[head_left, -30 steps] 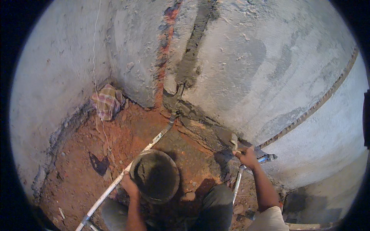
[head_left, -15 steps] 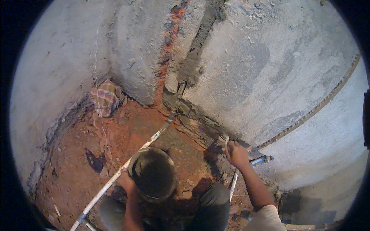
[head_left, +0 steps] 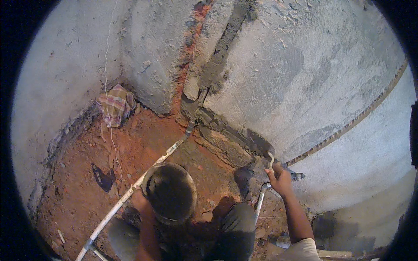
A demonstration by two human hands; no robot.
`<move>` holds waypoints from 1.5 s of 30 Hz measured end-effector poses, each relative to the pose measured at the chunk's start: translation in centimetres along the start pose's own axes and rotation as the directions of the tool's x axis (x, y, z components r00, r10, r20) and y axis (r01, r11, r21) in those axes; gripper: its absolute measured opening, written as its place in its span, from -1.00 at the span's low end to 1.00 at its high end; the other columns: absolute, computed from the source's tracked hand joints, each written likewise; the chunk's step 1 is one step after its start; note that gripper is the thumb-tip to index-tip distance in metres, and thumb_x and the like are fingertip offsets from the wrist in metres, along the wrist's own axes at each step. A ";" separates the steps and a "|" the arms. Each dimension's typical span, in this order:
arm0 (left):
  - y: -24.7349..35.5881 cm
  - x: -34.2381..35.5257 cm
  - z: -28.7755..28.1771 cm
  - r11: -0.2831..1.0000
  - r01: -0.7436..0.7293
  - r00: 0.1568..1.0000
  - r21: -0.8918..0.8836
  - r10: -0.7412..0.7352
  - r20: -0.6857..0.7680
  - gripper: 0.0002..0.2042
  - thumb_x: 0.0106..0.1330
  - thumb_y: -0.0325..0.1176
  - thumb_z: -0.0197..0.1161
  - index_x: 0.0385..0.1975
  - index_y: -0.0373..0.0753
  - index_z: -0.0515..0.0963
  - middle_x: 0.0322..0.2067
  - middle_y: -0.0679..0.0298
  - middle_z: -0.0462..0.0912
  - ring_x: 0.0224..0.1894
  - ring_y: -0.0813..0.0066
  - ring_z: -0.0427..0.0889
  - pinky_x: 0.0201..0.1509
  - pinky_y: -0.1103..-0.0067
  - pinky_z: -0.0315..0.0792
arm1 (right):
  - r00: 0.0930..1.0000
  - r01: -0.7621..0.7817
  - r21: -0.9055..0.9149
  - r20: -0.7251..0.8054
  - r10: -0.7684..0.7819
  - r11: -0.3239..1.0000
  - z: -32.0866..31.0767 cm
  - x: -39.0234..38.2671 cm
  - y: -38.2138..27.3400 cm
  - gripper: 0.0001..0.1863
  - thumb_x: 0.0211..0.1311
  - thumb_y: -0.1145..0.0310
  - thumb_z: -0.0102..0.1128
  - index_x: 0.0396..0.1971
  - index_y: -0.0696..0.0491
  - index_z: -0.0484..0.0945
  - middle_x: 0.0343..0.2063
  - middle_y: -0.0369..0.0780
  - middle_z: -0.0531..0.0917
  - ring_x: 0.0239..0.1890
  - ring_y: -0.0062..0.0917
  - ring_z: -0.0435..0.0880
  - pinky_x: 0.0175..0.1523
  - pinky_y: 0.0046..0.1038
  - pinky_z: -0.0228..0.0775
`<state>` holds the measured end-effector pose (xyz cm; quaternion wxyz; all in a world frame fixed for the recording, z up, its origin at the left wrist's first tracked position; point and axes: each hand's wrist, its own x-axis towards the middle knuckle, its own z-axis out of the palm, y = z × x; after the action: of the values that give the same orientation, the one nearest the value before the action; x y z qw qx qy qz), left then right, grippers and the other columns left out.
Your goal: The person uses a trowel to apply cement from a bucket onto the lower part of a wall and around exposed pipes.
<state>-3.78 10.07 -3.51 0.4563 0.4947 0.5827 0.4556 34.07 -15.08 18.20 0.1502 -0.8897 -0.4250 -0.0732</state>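
My left hand (head_left: 140, 201) is closed on the left rim of a round pan (head_left: 193, 187) that tilts between my knees. Dark wet mortar (head_left: 170, 191) lies inside it. In my right hand (head_left: 279, 178) is a trowel (head_left: 260, 142), gripped at the handle, which my fingers mostly hide. Its pale bent neck shows above the fist. The dark blade rests against the mortar-covered strip (head_left: 222, 126) along the foot of the wall.
A white pipe (head_left: 115, 213) runs diagonally past the pan to the wall corner. Another white pipe (head_left: 260, 204) stands below my right hand. A checked cloth bundle (head_left: 116, 106) sits in the left corner by a thin hanging string (head_left: 107, 65). Rubble covers the reddish floor (head_left: 78, 191).
My right hand has shifted right, and the trowel's blade now shows flat along the wall's foot. My left hand still grips the pan, which sits slightly higher and further left in view.
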 end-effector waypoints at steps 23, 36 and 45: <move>0.8 -0.2 0.8 0.977 -0.025 0.997 -0.212 0.010 -0.071 -0.70 0.29 -0.35 -0.03 -0.50 -0.55 0.43 -0.56 0.22 0.43 -0.46 0.41 0.32 -0.30 0.48 0.26 | 0.999 -0.003 0.068 -0.048 0.006 0.998 0.4 -3.2 3.3 -0.63 0.12 0.16 0.19 -0.20 0.14 0.54 -0.51 -0.06 0.63 -0.54 -0.26 0.61 -0.39 -0.43 0.42; 1.3 -0.7 0.8 0.986 -0.003 0.997 -0.165 -0.010 -0.076 -0.70 0.28 -0.36 0.01 -0.58 -0.52 0.39 -0.60 0.20 0.41 -0.49 0.40 0.31 -0.36 0.43 0.23 | 0.992 -0.119 -0.060 -0.060 0.115 0.991 2.2 -1.4 1.3 -0.65 0.14 0.07 0.10 -0.32 0.10 0.49 -0.56 0.00 0.56 -0.45 -0.04 0.56 -0.39 -0.12 0.36; 0.6 -0.3 0.7 0.991 -0.059 0.989 -0.116 0.043 -0.140 -0.70 0.27 -0.35 0.03 -0.62 -0.47 0.44 -0.68 0.23 0.41 -0.56 0.40 0.31 -0.43 0.42 0.22 | 1.000 0.025 0.025 -0.009 -0.025 0.999 2.3 -2.3 -2.6 -0.63 0.11 0.14 0.18 -0.29 0.17 0.52 -0.47 0.02 0.58 -0.41 -0.10 0.58 -0.31 -0.22 0.41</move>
<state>-3.00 9.88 -3.05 0.4322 0.4487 0.5714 0.5342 30.60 -14.50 15.99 0.1625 -0.8819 -0.4364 -0.0736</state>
